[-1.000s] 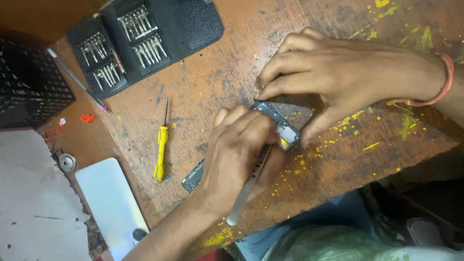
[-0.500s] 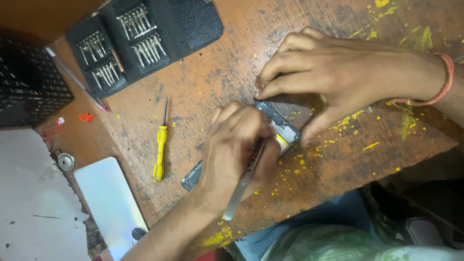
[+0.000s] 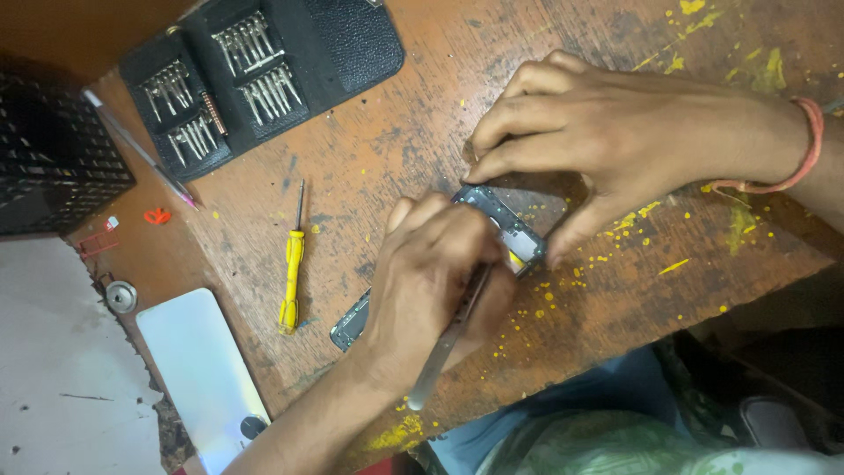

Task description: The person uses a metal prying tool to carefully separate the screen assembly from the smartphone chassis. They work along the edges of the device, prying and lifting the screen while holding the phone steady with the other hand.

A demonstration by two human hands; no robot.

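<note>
Under my left hand (image 3: 431,281) lies the opened phone (image 3: 505,230), flat on the worn wooden table (image 3: 387,149); most of its length is hidden beneath my palm, with one dark end showing just behind the wrist and the exposed inner end showing past my knuckles. That hand is clenched around a slim metal tool (image 3: 444,347), whose flat handle sticks out toward my body while its tip disappears between my fingers at the phone's surface. Just beyond, my right hand (image 3: 615,141) arches over the far end of the phone, fingertips pressed down beside its top edge and thumb set against its near corner, pinning it rather than gripping it; a red thread band (image 3: 804,149) circles that wrist. Yellow paint flecks dot the table around both hands.

Left of my left hand, a small yellow-handled screwdriver (image 3: 292,273) lies loose, apart from the phone. Further left and nearer me, a pale phone back panel (image 3: 198,369) rests beside the table edge. Farthest from my hands, an open black case of screwdriver bits (image 3: 255,75) sits at the table's far left corner, with a thin pen-like rod (image 3: 141,149) just beside it.
</note>
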